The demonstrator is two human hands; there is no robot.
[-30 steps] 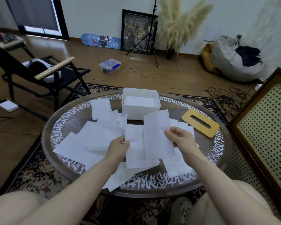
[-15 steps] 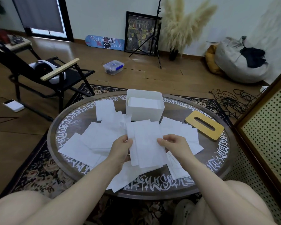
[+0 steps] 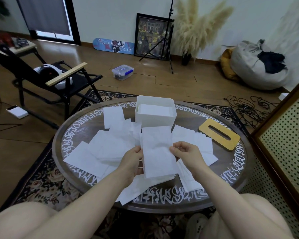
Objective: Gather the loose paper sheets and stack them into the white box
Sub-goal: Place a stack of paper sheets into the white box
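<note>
Over the middle of the round table I hold a small stack of white paper sheets (image 3: 157, 152) between both hands. My left hand (image 3: 131, 162) grips its left edge and my right hand (image 3: 186, 155) pinches its right edge. Several loose paper sheets (image 3: 102, 149) lie scattered on the table to the left, right and under the stack. The white box (image 3: 154, 118) stands at the far side of the table, just beyond the held stack, with sheets lying flat inside it.
A yellow wooden lid with a slot (image 3: 219, 136) lies on the round table (image 3: 231, 183) at the right. A black folding chair (image 3: 55, 80) stands at the left, a perforated cabinet (image 3: 286, 144) close on the right. Cables (image 3: 248, 109) lie on the floor.
My right hand has brought its sheet left onto the sheets in my left hand. The two hands have come closer together and squared the sheets into one stack.
</note>
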